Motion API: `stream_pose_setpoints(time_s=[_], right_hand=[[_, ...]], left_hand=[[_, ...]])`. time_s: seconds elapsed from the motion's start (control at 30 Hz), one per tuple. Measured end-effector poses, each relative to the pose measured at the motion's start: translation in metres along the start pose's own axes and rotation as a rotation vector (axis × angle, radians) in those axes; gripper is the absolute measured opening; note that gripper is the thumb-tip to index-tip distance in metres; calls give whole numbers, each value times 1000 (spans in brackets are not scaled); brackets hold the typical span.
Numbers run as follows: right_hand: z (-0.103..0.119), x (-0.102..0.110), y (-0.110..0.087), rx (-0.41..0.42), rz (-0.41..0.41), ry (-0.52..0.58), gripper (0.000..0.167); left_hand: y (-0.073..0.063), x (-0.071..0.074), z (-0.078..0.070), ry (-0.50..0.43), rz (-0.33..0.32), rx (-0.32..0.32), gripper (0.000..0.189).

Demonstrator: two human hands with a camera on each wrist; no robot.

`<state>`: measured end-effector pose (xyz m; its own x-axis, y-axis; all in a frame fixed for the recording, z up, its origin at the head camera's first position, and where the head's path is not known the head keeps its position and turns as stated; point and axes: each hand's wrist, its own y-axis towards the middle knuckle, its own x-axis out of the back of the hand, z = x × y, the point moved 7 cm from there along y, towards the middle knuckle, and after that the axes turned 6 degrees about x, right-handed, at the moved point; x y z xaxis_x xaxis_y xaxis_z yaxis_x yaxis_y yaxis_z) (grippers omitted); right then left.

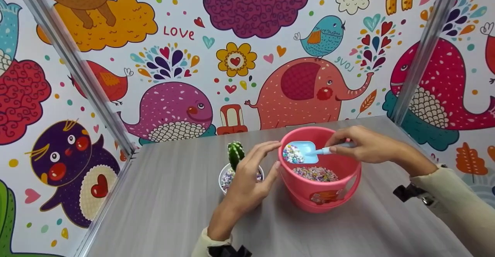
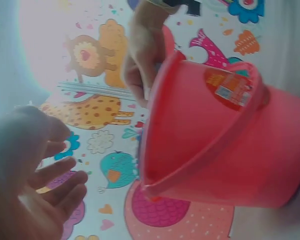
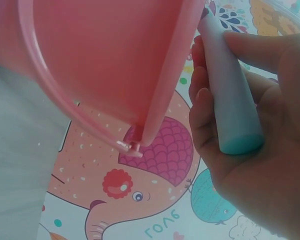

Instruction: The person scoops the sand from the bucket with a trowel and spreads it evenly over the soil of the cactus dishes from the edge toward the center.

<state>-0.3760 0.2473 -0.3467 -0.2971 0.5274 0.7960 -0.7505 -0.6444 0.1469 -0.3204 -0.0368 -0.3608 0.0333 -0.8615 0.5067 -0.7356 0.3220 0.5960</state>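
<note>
Pale-blue plastic scoop, loaded with small pastel pebbles, hangs inside the mouth of the round pink plastic bucket; leftmost, a green spiny cactus in a round white pot stands partly behind the left hand, its fingers apart and holding nothing, so a careless sweep could tip the pot; next, the scoop's loaded edge lies near the bucket's rim, where a knock might scatter pebbles; rightmost, the right hand has its fingers clamped on the scoop's handle, and a roll of that grip could spill the load; red "LOVE" lettering reads clearly at left; the bucket's orange sticker is illegible; farther right, pale "LOVE" lettering stands upside down.
</note>
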Motion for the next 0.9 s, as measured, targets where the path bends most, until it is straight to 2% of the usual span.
stream_pose_setpoints(time_s=[0.13,0.3,0.57,0.73,0.9], right_hand=[[6,-2,4,27,-11,-14,18],[13,-7,11,42,0,-14,18],[22,-16,22,71,10,-24,19],[26,-22,27,102,14,-38,20],[29,-27,31,111,11,-48,20]], left_hand=[[-4,18,-3,-19,2,-21,44],[-9,39,2,-13,-48,-59,42],[-17,65,11,-66,-104,-113,38],[-19,81,23,-116,-158,-88,34],[-23,92,41,-151,-209,-36,34]])
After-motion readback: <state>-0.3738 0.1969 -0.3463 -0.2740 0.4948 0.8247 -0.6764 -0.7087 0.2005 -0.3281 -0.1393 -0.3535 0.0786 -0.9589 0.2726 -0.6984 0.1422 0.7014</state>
